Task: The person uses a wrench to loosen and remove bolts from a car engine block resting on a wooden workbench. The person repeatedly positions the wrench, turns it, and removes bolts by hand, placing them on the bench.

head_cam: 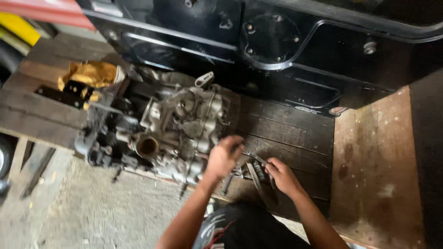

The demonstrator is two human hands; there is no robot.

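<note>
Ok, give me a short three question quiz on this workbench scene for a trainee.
1. True or false: the left hand rests against the grimy engine assembly.
2. What does the right hand grip? A) a slim metal tool B) a yellow rag C) a hammer
3. Fill in: the assembly sits on dark wooden ____.

Key: 1 true; 2 A; 3 planks.

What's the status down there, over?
Left hand against engine block. Right hand gripping metal tool. More tools on wooden planks between.
</note>
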